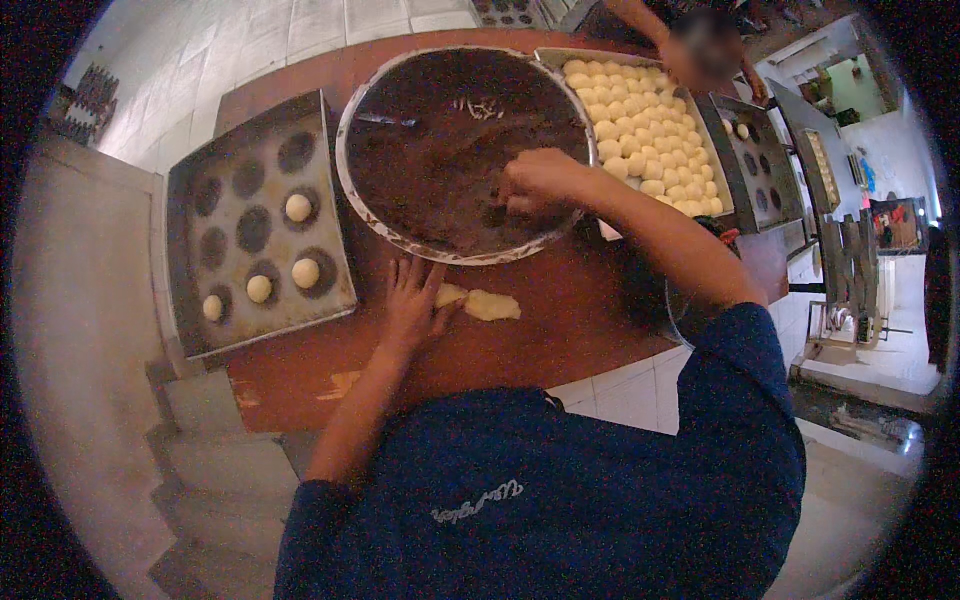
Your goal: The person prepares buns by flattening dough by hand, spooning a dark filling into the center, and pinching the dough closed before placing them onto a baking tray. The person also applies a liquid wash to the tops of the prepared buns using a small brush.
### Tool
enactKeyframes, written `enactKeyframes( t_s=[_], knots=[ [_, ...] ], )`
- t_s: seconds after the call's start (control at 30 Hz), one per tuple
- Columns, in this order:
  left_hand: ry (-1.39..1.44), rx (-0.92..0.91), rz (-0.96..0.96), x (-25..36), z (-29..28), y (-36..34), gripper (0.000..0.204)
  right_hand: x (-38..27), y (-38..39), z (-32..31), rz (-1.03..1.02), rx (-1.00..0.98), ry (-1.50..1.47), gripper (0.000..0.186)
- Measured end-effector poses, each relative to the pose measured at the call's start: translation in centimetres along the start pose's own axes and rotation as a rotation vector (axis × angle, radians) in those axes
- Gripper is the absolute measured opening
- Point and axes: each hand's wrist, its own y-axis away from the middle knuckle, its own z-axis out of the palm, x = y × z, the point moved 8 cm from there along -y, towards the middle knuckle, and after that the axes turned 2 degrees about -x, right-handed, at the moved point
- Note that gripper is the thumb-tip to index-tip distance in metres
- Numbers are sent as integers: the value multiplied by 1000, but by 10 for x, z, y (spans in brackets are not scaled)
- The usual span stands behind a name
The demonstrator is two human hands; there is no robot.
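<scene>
My right hand (pixel 540 183) reaches into a large round metal basin (pixel 345 190) of dark brown filling (pixel 430 170). Its fingers are curled down into the filling, and the fingertips are partly hidden. On the reddish-brown table, my left hand (pixel 412 302) lies with its fingers stretched out and apart, just below the basin's near rim. Beside its thumb are flattened pieces of pale dough (pixel 492 306), one partly covered by the hand. A light-coloured utensil (pixel 385 119) rests on the filling at the left, and pale streaks show near the back of the basin.
To the left stands a metal tray (pixel 180 255) with round dark hollows, several holding dough balls (pixel 306 272). Rows of dough balls (pixel 655 130) fill another tray at the back right. Another person's arm (pixel 640 20) reaches in there, near a further hollowed tray (pixel 765 165).
</scene>
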Motion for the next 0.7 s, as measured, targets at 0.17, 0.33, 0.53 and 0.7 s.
enactKeyframes(
  t_s=[0.17,0.33,0.53,0.7],
  knots=[
    [-59,-81,-69,-4,8,7,70,-11,25,4,-131,-17,-65,16],
    [-72,-100,-89,-7,5,6,70,-22,41,-16,-201,-84,-242,26],
    [-110,-96,-69,-6,2,2,78,-14,25,-24,-120,-276,-662,35],
    [-190,-17,-51,-8,6,1,83,-6,6,-3,-205,-147,-575,34]
  ],
)
